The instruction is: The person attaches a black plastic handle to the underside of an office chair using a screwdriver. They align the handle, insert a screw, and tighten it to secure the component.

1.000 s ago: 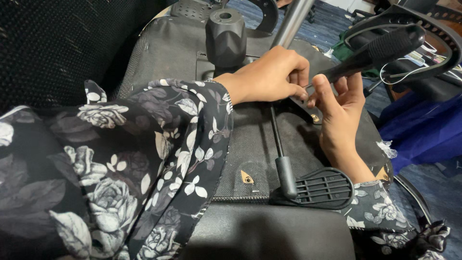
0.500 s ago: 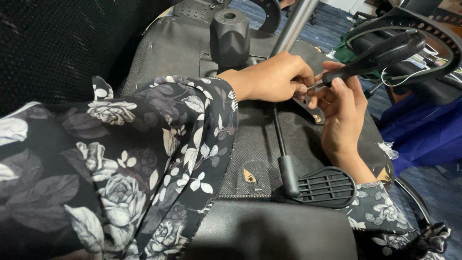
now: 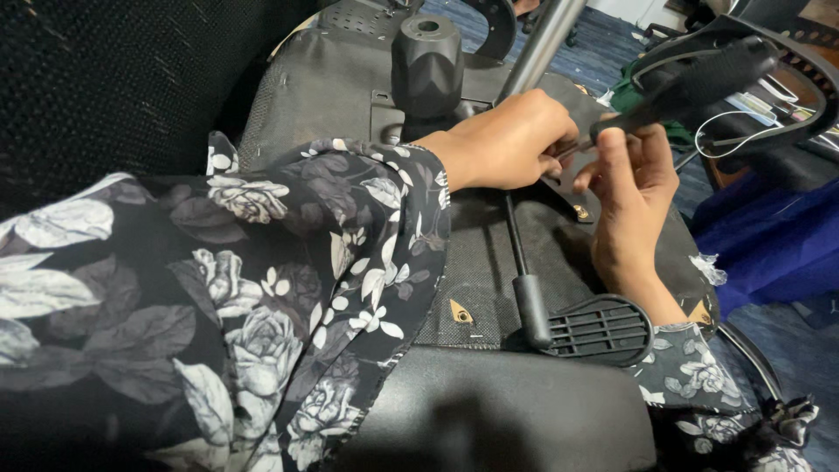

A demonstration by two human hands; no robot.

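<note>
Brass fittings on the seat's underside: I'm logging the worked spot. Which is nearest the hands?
The brass fitting below the right hand, which holds the screwdriver; the other fitting sits lower, beside the lever paddle.

This looks like a workshop or repair corner for office chairs rather than a tidy office. An upturned chair seat (image 3: 489, 262) fills the view, its black underside bare, with a lever (image 3: 524, 271) ending in a ribbed paddle (image 3: 599, 330), a socket (image 3: 426, 61) for the column and a metal tube (image 3: 542, 39) standing up from it. Around it lie a mesh chair back (image 3: 96, 87), a loose armrest (image 3: 743, 79), blue cloth (image 3: 769, 236) and clutter on a blue floor (image 3: 612, 52).
</note>
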